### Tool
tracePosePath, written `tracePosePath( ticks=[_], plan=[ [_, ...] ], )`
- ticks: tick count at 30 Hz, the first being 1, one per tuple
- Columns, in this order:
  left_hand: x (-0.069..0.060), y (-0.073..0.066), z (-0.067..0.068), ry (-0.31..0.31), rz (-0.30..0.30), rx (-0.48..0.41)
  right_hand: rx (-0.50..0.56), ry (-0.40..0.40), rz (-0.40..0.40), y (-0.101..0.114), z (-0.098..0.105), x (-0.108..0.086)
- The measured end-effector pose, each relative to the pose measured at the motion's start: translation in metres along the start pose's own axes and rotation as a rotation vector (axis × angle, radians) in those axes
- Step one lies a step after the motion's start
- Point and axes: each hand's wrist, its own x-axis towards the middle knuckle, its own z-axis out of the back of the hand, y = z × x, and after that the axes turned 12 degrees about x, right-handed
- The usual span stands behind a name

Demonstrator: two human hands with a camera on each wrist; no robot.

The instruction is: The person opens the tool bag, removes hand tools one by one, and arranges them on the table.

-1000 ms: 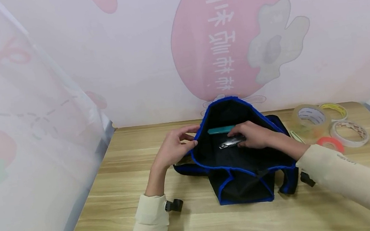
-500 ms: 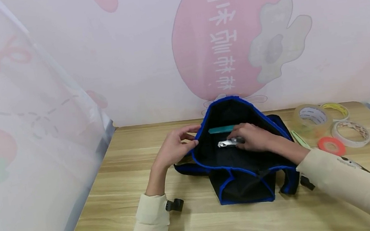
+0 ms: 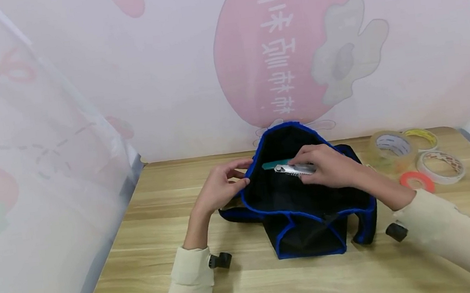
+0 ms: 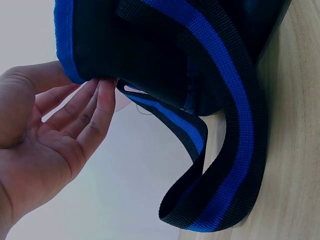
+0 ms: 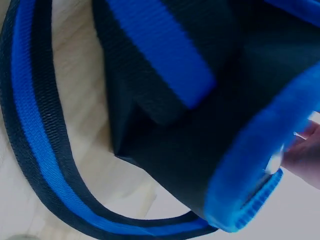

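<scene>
A black bag [image 3: 308,235] with blue trim stands on the table, its mouth spread wide. At its left edge my left hand [image 3: 222,186] pinches the rim; in the left wrist view the fingers of my left hand [image 4: 65,120] meet at the blue-edged fabric. Over the opening, my right hand [image 3: 329,167] grips a silver utility knife [image 3: 292,169] by one end, with the other end pointing left. Behind the knife a slim teal object [image 3: 269,165] lies inside the bag, partly covered. In the right wrist view the bag's rim hides most of my right hand [image 5: 305,155].
Right of the bag lie a clear tape roll [image 3: 392,148], a yellow-lined roll [image 3: 430,136], a white roll [image 3: 442,166] and a red roll [image 3: 417,182]. Webbing straps [image 4: 240,115] loop out from both sides of the bag. A printed curtain [image 3: 166,77] hangs behind the table.
My right hand has lifted the utility knife from deeper in the bag toward the back of its mouth, where it now overlaps the teal object. The left hand stays on the rim.
</scene>
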Motion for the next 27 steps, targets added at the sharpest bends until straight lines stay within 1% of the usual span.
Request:
tracePosePath(
  ticks=[4,8,15,21,27],
  plan=[
    [-0.001,0.0,0.0,0.0,-0.004,0.001,0.002,-0.031,-0.023,0.007,0.009,-0.009],
    [-0.001,-0.001,0.0,0.0,-0.007,0.001,-0.006,-0.073,-0.026,0.008,0.018,-0.02],
    [-0.001,-0.001,0.0,0.002,-0.003,-0.003,-0.019,-0.186,-0.027,0.005,0.033,-0.04],
    [-0.001,-0.001,0.0,0.006,0.001,-0.001,0.002,-0.195,-0.079,-0.003,0.039,-0.056],
    [0.0,-0.001,0.0,-0.001,0.001,0.007,-0.014,-0.228,-0.118,-0.013,0.044,-0.074]
  ],
)
